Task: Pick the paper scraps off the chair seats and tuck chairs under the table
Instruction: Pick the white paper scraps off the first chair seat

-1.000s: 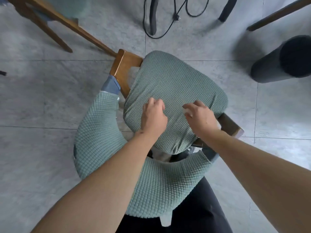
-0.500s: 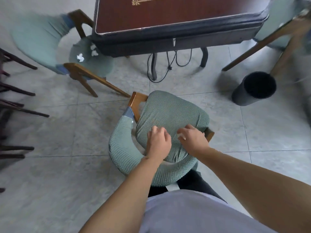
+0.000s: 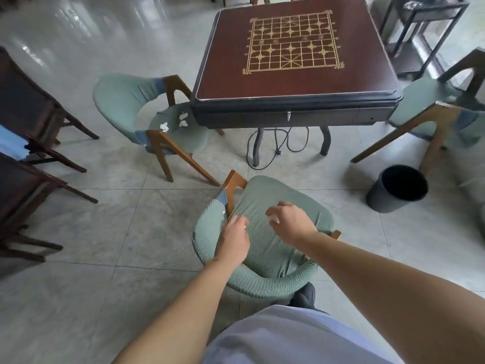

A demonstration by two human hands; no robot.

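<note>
My hands hover over the near chair [image 3: 278, 232]: left hand [image 3: 234, 239] loosely curled, right hand [image 3: 291, 222] pinching a white scrap [image 3: 274, 219]. Three paper scraps [image 3: 173, 122] lie on the far-left chair [image 3: 147, 114] beside the table [image 3: 294, 53]. A black bin [image 3: 397, 189] stands right on grey tiled floor [image 3: 105, 232].

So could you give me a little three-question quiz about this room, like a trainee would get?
1. True or false: paper scraps lie on the seat of the left chair.
2. Which object stands on the floor to the right of the near chair? A) a black bin B) a broom C) a box
3. Fill in: the table top shows a printed ____ grid.

Key: 1 true; 2 A; 3 board-game (chess-style). Both the left hand and right hand are over the near chair's seat.
</note>
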